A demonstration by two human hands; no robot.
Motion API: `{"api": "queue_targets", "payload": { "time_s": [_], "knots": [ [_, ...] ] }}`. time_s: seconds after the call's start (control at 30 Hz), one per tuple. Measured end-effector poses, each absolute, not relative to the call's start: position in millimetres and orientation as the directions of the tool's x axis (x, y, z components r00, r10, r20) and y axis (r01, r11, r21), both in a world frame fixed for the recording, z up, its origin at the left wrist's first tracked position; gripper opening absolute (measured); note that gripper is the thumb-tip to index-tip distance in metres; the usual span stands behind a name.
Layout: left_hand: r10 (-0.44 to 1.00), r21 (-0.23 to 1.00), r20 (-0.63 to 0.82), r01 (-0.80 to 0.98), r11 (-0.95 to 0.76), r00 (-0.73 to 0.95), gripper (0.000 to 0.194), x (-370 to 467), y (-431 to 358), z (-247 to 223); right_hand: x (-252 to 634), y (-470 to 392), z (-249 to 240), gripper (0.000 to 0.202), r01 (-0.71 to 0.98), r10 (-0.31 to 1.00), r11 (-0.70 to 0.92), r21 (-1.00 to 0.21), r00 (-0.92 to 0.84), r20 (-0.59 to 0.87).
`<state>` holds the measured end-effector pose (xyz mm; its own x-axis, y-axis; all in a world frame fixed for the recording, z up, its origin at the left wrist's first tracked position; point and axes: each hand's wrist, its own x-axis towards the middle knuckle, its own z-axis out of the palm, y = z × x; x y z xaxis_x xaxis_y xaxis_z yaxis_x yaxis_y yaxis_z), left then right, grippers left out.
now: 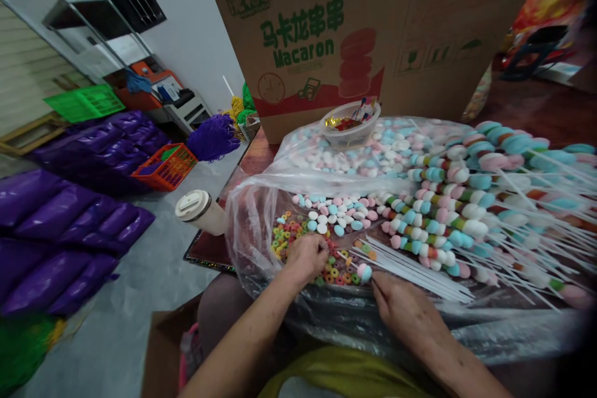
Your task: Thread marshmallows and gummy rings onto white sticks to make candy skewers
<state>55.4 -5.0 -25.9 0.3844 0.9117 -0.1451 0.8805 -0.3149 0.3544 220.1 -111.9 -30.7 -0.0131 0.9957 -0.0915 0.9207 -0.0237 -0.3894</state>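
My right hand (413, 311) pinches a thin white stick near its lower end. Threaded on that stick are a pink-and-blue marshmallow (364, 272) and a small orange ring candy (349, 260), and its tip points left. My left hand (305, 259) is closed over a heap of colourful ring candies (290, 230), just left of the stick's tip; whatever its fingers hold is hidden. Loose white sticks (415, 270) lie beside my right hand. Behind them are loose pastel marshmallows (340, 214) and a stack of filled marshmallow skewers (448, 211).
Clear plastic sheeting (247, 211) covers the table. A plastic bowl (347, 137) with shiny wrappers rests on bagged marshmallows, before a large cardboard box (392, 31). A lidded cup (200, 211) stands at the table's left edge. Purple bags (60, 217) and an orange basket (165, 166) occupy the floor.
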Motion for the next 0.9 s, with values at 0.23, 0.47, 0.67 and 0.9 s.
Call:
{"api": "queue_targets", "payload": {
  "time_s": [0.23, 0.47, 0.67, 0.9],
  "knots": [
    [0.898, 0.218, -0.147, 0.899, -0.379, 0.414, 0.024, 53.7, -15.8, -18.9, 211.7, -103.8, -27.3, 0.022, 0.95, 0.987, -0.034, -0.309, -0.017, -0.163],
    [0.929, 0.291, -0.143, 0.912, -0.289, 0.341, 0.02, 56.7, -15.8, -22.0, 214.7, -110.4, -26.6, 0.025, 0.959, 0.973, -0.087, -0.271, 0.023, -0.23],
    [0.94, 0.309, -0.141, 0.916, -0.257, 0.312, 0.019, 61.9, -16.8, -22.7, 207.9, -106.8, -27.0, 0.025, 0.967, 0.974, -0.069, -0.246, 0.012, -0.227],
    [0.938, 0.501, -0.032, 0.817, -0.285, 0.347, 0.019, 56.8, -19.4, -31.1, 214.8, -112.3, -31.6, 0.025, 0.957, 0.974, -0.086, -0.276, 0.023, -0.224]
  ]
}}
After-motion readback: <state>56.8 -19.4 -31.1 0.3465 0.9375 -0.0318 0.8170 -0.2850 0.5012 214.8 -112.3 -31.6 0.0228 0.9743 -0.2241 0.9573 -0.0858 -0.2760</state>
